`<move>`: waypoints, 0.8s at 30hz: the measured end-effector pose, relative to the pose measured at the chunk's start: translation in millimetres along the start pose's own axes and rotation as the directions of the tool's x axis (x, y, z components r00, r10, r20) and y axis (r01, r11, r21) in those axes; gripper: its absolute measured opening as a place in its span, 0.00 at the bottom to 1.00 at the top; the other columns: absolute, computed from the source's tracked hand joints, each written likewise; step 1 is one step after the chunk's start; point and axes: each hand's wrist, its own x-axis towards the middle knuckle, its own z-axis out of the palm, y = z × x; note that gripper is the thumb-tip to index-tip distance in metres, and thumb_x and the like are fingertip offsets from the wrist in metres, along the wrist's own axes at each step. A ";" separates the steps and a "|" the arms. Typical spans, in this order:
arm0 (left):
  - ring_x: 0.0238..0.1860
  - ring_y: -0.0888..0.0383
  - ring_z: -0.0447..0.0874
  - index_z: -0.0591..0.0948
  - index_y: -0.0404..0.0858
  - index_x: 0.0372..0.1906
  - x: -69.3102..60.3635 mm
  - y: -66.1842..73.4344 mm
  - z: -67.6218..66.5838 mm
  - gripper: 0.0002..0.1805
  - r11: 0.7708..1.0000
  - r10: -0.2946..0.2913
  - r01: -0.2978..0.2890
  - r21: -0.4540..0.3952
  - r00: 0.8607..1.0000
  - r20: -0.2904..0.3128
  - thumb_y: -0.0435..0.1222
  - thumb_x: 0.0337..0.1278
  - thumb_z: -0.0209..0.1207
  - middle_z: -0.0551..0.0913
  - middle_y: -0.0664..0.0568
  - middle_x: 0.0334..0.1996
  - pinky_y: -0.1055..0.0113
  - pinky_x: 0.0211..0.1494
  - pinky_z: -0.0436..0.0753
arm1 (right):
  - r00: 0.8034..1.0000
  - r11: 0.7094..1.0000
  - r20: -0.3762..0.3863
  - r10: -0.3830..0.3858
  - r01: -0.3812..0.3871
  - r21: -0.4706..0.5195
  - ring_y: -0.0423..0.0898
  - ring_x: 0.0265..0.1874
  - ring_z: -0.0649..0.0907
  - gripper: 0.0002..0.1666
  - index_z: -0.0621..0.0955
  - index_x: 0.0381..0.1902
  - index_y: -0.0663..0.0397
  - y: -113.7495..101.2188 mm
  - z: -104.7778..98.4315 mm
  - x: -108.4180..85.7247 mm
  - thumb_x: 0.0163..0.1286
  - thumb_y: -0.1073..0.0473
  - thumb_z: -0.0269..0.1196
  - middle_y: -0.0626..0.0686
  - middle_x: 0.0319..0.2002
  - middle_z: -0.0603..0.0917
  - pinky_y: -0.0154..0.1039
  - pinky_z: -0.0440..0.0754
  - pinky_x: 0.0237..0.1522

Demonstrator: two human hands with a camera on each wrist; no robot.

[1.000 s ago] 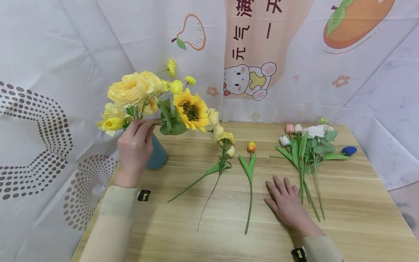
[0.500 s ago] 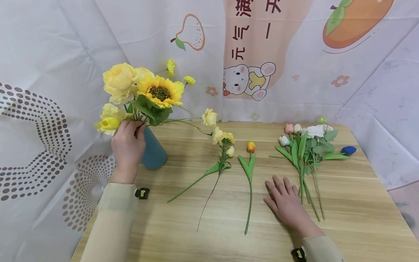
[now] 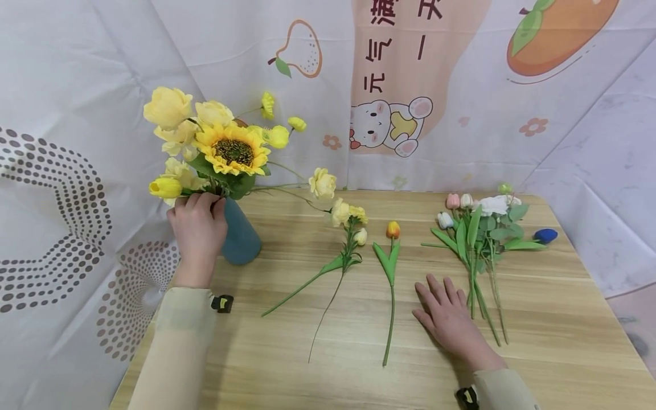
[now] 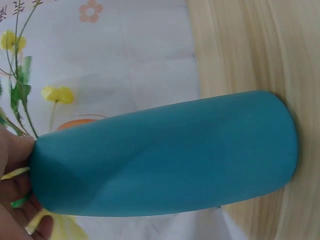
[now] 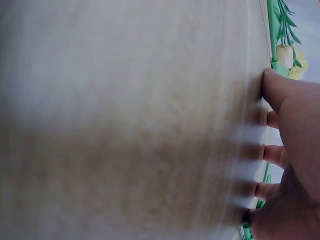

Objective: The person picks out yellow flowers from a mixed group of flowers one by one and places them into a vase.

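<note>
My left hand (image 3: 197, 228) is at the mouth of a blue-green vase (image 3: 241, 236), its fingers curled around the stem of a sunflower (image 3: 234, 152) close to the rim. The stem itself is mostly hidden by the hand. Around the sunflower, pale yellow blooms (image 3: 168, 108) and a yellow tulip (image 3: 165, 187) lean out of the vase. In the left wrist view, thumb and fingers meet the top end of the vase (image 4: 165, 160). My right hand (image 3: 451, 324) rests palm down on the table, fingers spread, beside a bunch of flowers (image 3: 474, 245).
Mid-table lie an orange tulip (image 3: 393, 230) and a white tulip (image 3: 360, 237) beside a thin-stemmed yellow flower (image 3: 357, 214). A blue tulip (image 3: 545, 236) pokes out of the right-hand bunch. A printed cloth (image 3: 307, 114) hangs behind the wooden table (image 3: 348, 341).
The sunflower has moved left and its stem has gone into the vase, with my left hand following to the rim. Pale yellow blooms shifted left. My right hand stays still.
</note>
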 end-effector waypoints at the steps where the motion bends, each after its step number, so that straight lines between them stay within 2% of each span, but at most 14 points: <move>1: 0.43 0.27 0.77 0.86 0.29 0.37 0.1 0.8 -0.7 0.10 1.000 -0.009 0.009 0.007 1.000 0.007 0.34 0.67 0.63 0.86 0.33 0.37 0.33 0.44 0.69 | 1.000 1.000 0.000 0.000 0.000 -0.001 0.77 0.74 0.55 0.34 0.70 0.73 0.58 -0.1 -0.1 0.0 0.76 0.50 0.63 0.69 0.75 0.61 0.80 0.54 0.65; 4: 0.44 0.26 0.76 0.87 0.28 0.39 -2.0 2.4 -2.0 0.11 0.999 0.010 -0.010 0.039 1.000 0.005 0.34 0.67 0.61 0.86 0.31 0.39 0.32 0.46 0.69 | 1.000 1.000 0.001 0.000 0.000 -0.005 0.77 0.74 0.55 0.34 0.70 0.72 0.58 -0.4 -0.5 0.1 0.76 0.50 0.63 0.69 0.75 0.62 0.80 0.54 0.65; 7: 0.44 0.26 0.75 0.88 0.27 0.41 -6.7 3.4 -2.3 0.11 0.997 0.055 -0.052 0.051 0.998 -0.044 0.32 0.68 0.61 0.85 0.31 0.41 0.33 0.46 0.69 | 1.000 1.000 0.003 -0.002 0.002 -0.007 0.77 0.74 0.55 0.34 0.70 0.73 0.58 -0.3 -0.3 0.3 0.76 0.50 0.63 0.69 0.75 0.61 0.80 0.55 0.65; 13: 0.43 0.31 0.70 0.86 0.25 0.47 -19.2 7.7 -3.2 0.12 0.994 0.108 -0.106 0.025 0.986 -0.127 0.31 0.69 0.60 0.81 0.32 0.45 0.38 0.50 0.68 | 1.000 1.000 0.000 -0.010 0.010 -0.011 0.77 0.73 0.55 0.34 0.71 0.72 0.58 0.5 1.3 1.1 0.75 0.50 0.63 0.69 0.75 0.62 0.80 0.55 0.65; 17: 0.45 0.32 0.72 0.84 0.24 0.46 -31.0 12.6 -2.0 0.12 0.986 0.164 -0.163 0.019 0.971 -0.172 0.30 0.66 0.59 0.80 0.30 0.45 0.40 0.49 0.69 | 1.000 1.000 0.000 -0.012 0.012 -0.012 0.77 0.73 0.56 0.34 0.71 0.72 0.58 0.7 2.0 1.5 0.75 0.49 0.63 0.69 0.75 0.62 0.80 0.56 0.64; 20: 0.45 0.32 0.74 0.83 0.25 0.43 -39.8 18.1 4.4 0.10 0.975 0.223 -0.224 0.012 0.961 -0.166 0.29 0.63 0.58 0.80 0.31 0.44 0.40 0.49 0.71 | 1.000 1.000 0.004 -0.005 0.005 -0.001 0.77 0.74 0.55 0.34 0.70 0.73 0.58 1.2 1.9 1.9 0.76 0.49 0.63 0.69 0.75 0.61 0.80 0.54 0.65; 24: 0.43 0.32 0.77 0.84 0.29 0.44 -51.1 29.6 18.4 0.11 0.956 0.293 -0.293 0.016 0.951 -0.100 0.31 0.60 0.59 0.82 0.34 0.43 0.39 0.46 0.76 | 1.000 1.000 0.011 0.001 -0.001 0.009 0.77 0.74 0.54 0.34 0.70 0.73 0.58 2.2 2.7 2.0 0.76 0.49 0.62 0.69 0.76 0.60 0.80 0.53 0.65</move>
